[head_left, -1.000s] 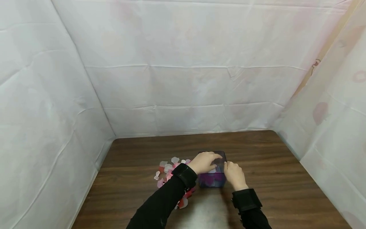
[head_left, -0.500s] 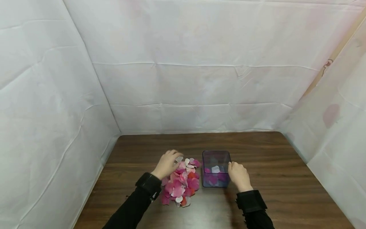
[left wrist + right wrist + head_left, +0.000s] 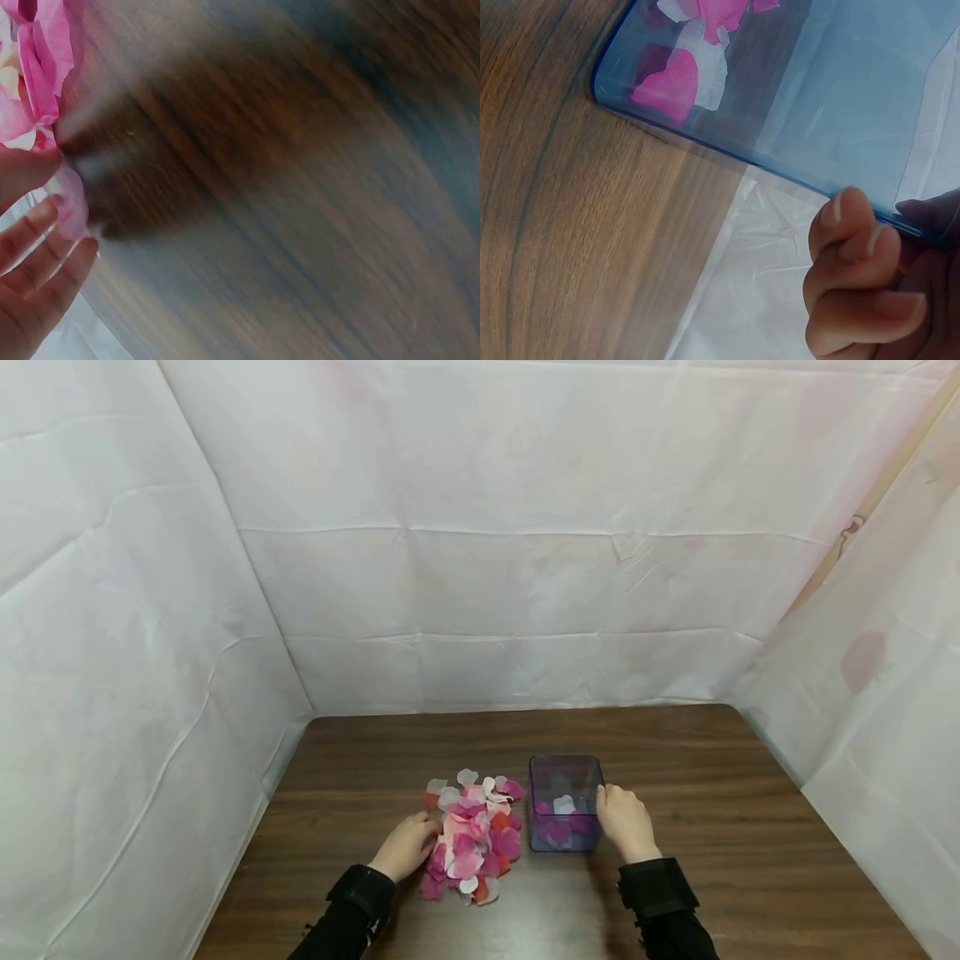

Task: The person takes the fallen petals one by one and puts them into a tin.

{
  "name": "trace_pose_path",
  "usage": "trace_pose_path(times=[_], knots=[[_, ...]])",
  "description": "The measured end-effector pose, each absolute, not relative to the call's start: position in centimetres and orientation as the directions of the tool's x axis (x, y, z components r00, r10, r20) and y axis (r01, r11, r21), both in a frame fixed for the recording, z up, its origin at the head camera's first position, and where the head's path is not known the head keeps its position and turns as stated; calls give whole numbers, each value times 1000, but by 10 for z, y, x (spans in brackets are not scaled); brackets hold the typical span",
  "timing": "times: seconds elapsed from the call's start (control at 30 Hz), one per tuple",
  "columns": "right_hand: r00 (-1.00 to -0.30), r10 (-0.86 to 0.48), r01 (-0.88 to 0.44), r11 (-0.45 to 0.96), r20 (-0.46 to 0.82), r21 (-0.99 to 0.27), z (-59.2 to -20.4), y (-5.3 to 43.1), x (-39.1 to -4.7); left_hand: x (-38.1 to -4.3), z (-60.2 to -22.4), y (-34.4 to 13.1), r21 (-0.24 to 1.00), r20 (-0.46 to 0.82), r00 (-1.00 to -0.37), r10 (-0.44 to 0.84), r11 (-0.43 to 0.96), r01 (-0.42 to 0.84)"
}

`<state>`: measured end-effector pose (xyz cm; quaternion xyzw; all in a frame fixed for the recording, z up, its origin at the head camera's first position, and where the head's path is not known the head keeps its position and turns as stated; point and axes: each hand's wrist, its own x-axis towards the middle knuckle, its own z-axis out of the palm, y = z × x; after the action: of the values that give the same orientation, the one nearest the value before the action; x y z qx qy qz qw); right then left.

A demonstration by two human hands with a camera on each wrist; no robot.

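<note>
A pile of petals (image 3: 472, 843), in pinks, reds and whites, lies left of a see-through bluish-purple plastic box (image 3: 564, 802). My left hand (image 3: 407, 845) is at the pile's left edge. In the left wrist view its fingers (image 3: 64, 281) are spread and nearly straight, with a pale pink petal (image 3: 71, 202) beside the fingertips and the thumb apart from them. My right hand (image 3: 626, 821) pinches the box's right rim; the right wrist view shows its thumb inside and curled fingers (image 3: 862, 262) outside. A few pink and white petals (image 3: 667, 86) lie in the box.
The dark wood-grain table (image 3: 675, 752) has white cloth sheeting (image 3: 487, 585) behind it and on both sides. A wooden strip (image 3: 862, 518) runs along the right corner of the sheeting.
My left hand has moved from over the box, leftward across the pile, then down to its left edge. My right hand stays on the box's rim.
</note>
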<state>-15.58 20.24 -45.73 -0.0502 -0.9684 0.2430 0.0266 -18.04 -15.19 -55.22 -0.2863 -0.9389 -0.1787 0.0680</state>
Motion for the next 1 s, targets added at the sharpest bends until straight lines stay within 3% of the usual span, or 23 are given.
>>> trace_pose_path(times=[0.37, 0.67, 1.0], knots=[[-993, 115, 84, 873, 35, -481, -460, 201, -156, -183, -551, -154, 426, 242, -854, 460, 740, 520], [-992, 117, 84, 873, 39, -481, -456, 202, -156, -197, -510, -145, 442, 232, -893, 387, 776, 451], [-992, 117, 84, 876, 42, -474, -457, 202, -156, -218, -441, -73, 391, 380, -759, 528, 652, 650]])
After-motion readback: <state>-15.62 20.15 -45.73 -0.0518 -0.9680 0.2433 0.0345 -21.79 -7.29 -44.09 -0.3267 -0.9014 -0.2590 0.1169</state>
